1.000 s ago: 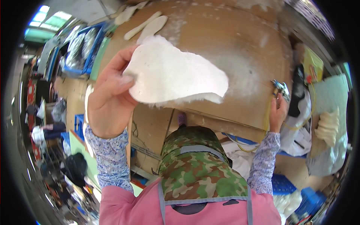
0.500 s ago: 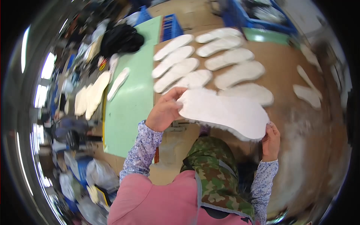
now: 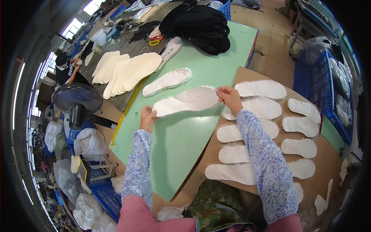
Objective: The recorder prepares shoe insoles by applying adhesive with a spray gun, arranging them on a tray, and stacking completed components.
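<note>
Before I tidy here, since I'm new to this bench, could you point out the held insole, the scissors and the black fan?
Held insole [image 3: 187, 102]: head view, middle of its upper face.
Scissors [image 3: 156, 40]: head view, on the handles.
Black fan [image 3: 78, 96]: head view, on its round grille.

1. A workshop: a flat, pale green work table [image 3: 193, 131] lies beneath the left hand [image 3: 147, 118] and right hand [image 3: 231, 98].
2. Right of the right hand, white fuzzy-edged insoles [image 3: 261, 89] lie in rows on a brown board [image 3: 326, 154].
3. Beyond the left hand are fanned cream insole-shaped pieces [image 3: 141, 69].
4. Left of that hand stand a round black fan [image 3: 77, 98] and, farther, a dark-shirted co-worker [image 3: 63, 73].
5. Far right of both hands, a blue plastic crate [image 3: 313, 73] holds bagged goods [image 3: 342, 100].
</note>
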{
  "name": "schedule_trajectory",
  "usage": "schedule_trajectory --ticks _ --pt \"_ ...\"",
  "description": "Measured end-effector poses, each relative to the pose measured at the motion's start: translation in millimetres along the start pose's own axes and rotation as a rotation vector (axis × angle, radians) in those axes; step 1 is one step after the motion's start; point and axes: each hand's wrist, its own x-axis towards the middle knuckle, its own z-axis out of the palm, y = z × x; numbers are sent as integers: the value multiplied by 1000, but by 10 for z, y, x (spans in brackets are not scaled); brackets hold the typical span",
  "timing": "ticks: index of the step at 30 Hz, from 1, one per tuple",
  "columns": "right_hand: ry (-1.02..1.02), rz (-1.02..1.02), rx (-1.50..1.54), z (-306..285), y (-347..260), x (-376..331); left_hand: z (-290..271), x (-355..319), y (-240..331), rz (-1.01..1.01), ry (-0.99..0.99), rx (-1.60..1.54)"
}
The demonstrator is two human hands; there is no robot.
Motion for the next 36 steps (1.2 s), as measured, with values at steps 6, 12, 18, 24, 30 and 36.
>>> schedule_trajectory --ticks 6,12,18,24,30,36 --pt "20 90 -156 433 257 844 -256 810 -251 42 78 71" --pt "36 255 -190 -27 259 949 -156 950 -477 -14 66 157" --pt "-97 -198 -412 -420 -570 259 -1057 1097 -235 -40 124 530" --pt "219 -121 -463 -2524 -803 -1661 1937 1363 -356 441 -577 1146" --pt "973 88 -441 -4735 110 -3909 3965 757 -60 529 -679 1096" --pt "1514 277 -1031 -5589 728 -5816 3796 576 -306 346 -508 1093"
